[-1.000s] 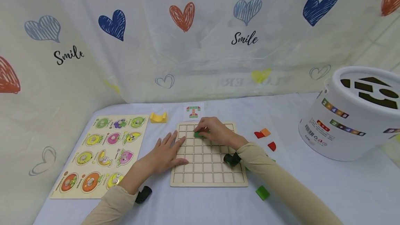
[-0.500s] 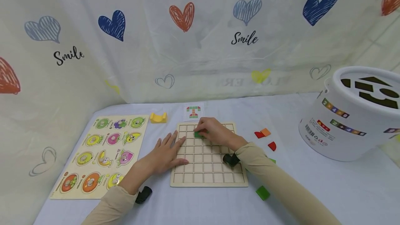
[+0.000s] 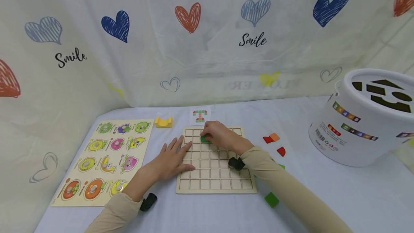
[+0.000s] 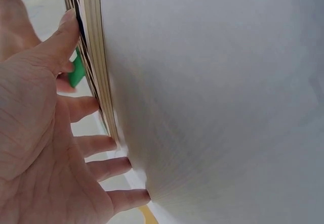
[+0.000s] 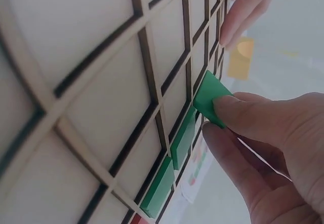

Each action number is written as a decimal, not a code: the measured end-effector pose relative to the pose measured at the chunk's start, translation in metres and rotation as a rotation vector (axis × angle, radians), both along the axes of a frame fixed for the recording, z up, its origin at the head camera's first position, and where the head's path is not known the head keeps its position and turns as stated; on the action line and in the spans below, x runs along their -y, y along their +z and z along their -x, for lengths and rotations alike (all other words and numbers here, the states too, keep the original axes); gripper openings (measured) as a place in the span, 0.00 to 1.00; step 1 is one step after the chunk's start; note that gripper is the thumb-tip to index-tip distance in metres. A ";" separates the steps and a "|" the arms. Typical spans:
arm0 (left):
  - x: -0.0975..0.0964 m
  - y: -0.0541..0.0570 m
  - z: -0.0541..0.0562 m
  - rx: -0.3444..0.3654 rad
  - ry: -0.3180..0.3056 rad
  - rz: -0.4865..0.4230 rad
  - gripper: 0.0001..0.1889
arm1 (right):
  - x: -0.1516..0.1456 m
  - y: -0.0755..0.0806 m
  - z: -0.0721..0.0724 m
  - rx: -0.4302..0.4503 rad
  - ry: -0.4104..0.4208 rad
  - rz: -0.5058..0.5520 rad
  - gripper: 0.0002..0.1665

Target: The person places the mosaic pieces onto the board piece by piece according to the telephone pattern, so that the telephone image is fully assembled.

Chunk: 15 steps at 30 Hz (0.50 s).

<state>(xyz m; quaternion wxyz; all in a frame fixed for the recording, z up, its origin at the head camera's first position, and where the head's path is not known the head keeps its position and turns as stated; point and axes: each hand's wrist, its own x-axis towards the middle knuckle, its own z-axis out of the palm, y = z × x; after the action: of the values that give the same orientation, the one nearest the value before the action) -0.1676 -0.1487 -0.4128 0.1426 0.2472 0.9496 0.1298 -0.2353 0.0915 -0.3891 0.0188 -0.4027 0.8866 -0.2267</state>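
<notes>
The right hand (image 3: 223, 135), at the middle of the frame, is pinching a green square tile (image 5: 211, 97) between thumb and fingertips; the left hand (image 3: 171, 158) is resting along the left edge of the wooden grid board (image 3: 216, 191), its fingers straight and spread apart. Behind everything, a white curtain (image 3: 213, 56) printed with hearts is filling the upper half of the frame, and a white-covered bench (image 3: 207, 215) is carrying the things below. A white bucket (image 3: 349, 146) with shaped holes in its lid is standing at the right edge. A fruit puzzle board (image 3: 79, 202) is lying at the lower left, and the grid board is lying at the lower middle. Just above it, a pattern card (image 3: 199, 117) is showing a T in red, green and orange, with a notched yellow block (image 3: 164, 122) sitting to its left. Among the small pieces, a loose green tile (image 3: 271, 200) is lying at the lower right, and an orange tile (image 3: 274, 137) and two red quarter-round tiles (image 3: 281, 151) are lying right of the grid board. In the right wrist view, two seated green tiles (image 5: 157, 186) are filling neighbouring cells, and the held tile is tilting beside them near the centre.

The step in hand seems to be fitting this tile in line with those two, following the card. The next move is probably calling for levelling it, squaring its edges to the cell and pressing it down.
</notes>
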 end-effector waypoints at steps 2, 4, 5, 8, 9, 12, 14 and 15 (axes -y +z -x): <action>0.000 0.000 0.000 0.003 -0.001 0.000 0.45 | 0.001 0.000 0.000 -0.001 0.000 -0.015 0.11; 0.000 0.000 0.000 0.002 -0.003 0.001 0.45 | 0.001 0.000 -0.001 -0.008 -0.002 -0.029 0.11; 0.000 0.000 0.000 0.001 -0.003 0.002 0.45 | 0.001 0.000 -0.001 -0.011 -0.004 -0.033 0.11; 0.000 0.000 0.000 -0.001 -0.003 0.002 0.45 | 0.002 -0.001 -0.001 -0.031 -0.004 -0.048 0.12; 0.000 0.001 0.000 -0.002 -0.003 0.002 0.45 | 0.002 -0.001 0.000 -0.035 -0.003 -0.051 0.12; 0.000 0.001 0.000 -0.002 -0.002 0.002 0.45 | 0.003 -0.002 0.000 -0.044 -0.003 -0.062 0.12; 0.000 0.001 0.000 -0.004 -0.003 0.001 0.45 | 0.004 -0.002 0.000 -0.045 -0.005 -0.067 0.11; 0.000 0.001 0.000 -0.004 -0.003 0.001 0.45 | 0.005 -0.002 0.000 -0.049 -0.005 -0.068 0.11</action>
<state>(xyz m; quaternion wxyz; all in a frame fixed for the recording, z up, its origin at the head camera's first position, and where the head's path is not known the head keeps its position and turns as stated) -0.1674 -0.1487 -0.4119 0.1410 0.2490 0.9495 0.1287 -0.2352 0.0868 -0.3916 0.0101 -0.4050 0.8951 -0.1865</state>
